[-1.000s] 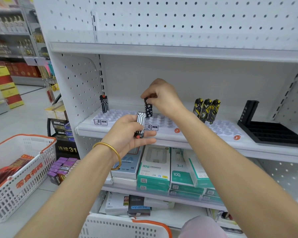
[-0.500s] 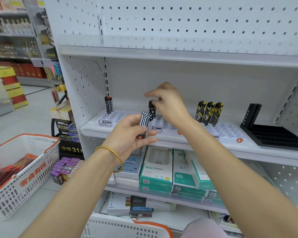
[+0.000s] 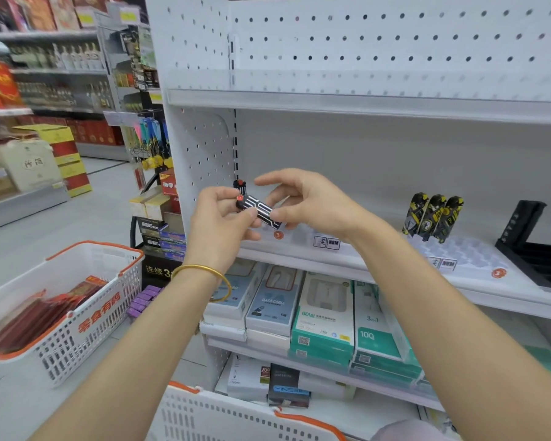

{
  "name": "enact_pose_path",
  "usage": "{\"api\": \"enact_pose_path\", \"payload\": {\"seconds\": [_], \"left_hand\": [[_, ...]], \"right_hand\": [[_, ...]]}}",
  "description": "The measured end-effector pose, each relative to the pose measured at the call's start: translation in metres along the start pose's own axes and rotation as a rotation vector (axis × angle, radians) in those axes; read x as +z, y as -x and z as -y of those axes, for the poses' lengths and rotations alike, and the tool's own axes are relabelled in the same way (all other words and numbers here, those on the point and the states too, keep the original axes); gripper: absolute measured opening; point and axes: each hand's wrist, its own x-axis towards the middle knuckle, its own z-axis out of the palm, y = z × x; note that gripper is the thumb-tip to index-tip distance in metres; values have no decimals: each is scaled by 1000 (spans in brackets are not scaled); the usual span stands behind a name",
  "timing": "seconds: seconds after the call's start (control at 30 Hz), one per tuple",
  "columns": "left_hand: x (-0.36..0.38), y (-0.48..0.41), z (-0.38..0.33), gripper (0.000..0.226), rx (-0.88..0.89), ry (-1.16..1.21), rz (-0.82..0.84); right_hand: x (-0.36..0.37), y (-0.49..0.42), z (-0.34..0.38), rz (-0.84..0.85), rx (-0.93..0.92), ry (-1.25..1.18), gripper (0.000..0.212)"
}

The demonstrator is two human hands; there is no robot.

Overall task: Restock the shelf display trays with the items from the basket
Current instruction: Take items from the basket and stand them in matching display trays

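The striped lighter (image 3: pixel 257 209) sits just left of the frame's centre, in the air in front of the middle shelf (image 3: pixel 309 261), not yet in a socket. It lies tilted, its red button end up and to the left, which suggests it is being turned or passed so that it can go in upright.

The left hand (image 3: pixel 218 221), with a gold bangle on its wrist, pinches the lighter's upper half between thumb and curled fingers. The right hand (image 3: pixel 312 202) meets the lower end. Its thumb tip lies on the near face and its forefinger stretches out above, but whether the other fingers close behind the lighter cannot be told.

Just behind the left hand a matching lighter (image 3: pixel 240 183) stands upright at the back of the white display tray (image 3: pixel 295 241), probably marking where this design belongs. Further right, three yellow-and-black lighters (image 3: pixel 433 218) stand in a row in a second tray (image 3: pixel 471 259), with a black rack (image 3: pixel 531 249) beyond at the right edge.

A white basket (image 3: pixel 223 418) with orange trim shows at the bottom edge. Another basket (image 3: pixel 86 313), holding red packets, rests at lower left.
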Motion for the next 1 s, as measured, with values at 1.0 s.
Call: {"api": "enact_pose_path", "payload": {"seconds": [1.0], "left_hand": [[-30, -4, 60, 37, 608, -993, 204]], "right_hand": [[47, -96, -31, -277, -105, 497, 36]]}}
